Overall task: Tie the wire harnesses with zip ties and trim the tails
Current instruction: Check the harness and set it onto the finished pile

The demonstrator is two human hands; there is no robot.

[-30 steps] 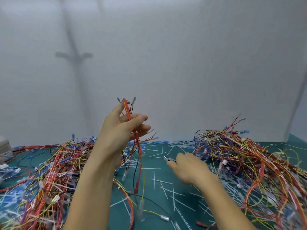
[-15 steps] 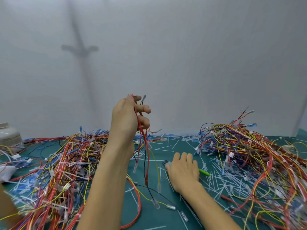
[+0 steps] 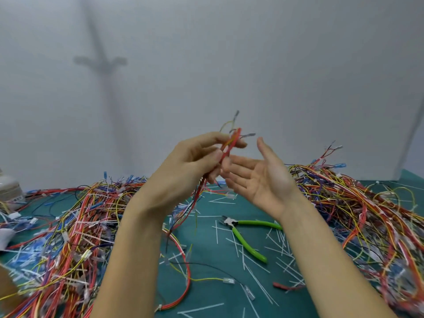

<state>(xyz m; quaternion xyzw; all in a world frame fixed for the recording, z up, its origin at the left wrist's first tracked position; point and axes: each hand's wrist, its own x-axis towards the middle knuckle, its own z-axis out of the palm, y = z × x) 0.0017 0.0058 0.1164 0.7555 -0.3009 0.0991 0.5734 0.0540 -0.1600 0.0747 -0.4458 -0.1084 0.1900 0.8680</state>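
My left hand is raised above the mat and grips a thin wire harness of red, orange, yellow and black wires; its ends stick up past my fingers and the rest hangs down toward the table. Just to the right my right hand is lifted, palm up, fingers straight and spread, holding nothing, its fingertips close to the harness. The green-handled cutters lie on the green mat below my hands. White cut zip tie tails are scattered over the mat.
A big tangle of coloured harnesses covers the left of the table and another pile the right. A white container stands at the far left edge. A white wall rises close behind the table.
My right hand let go of the cutters on the mat and rose, open, next to the harness. My left hand moved the harness slightly right and tilted it.
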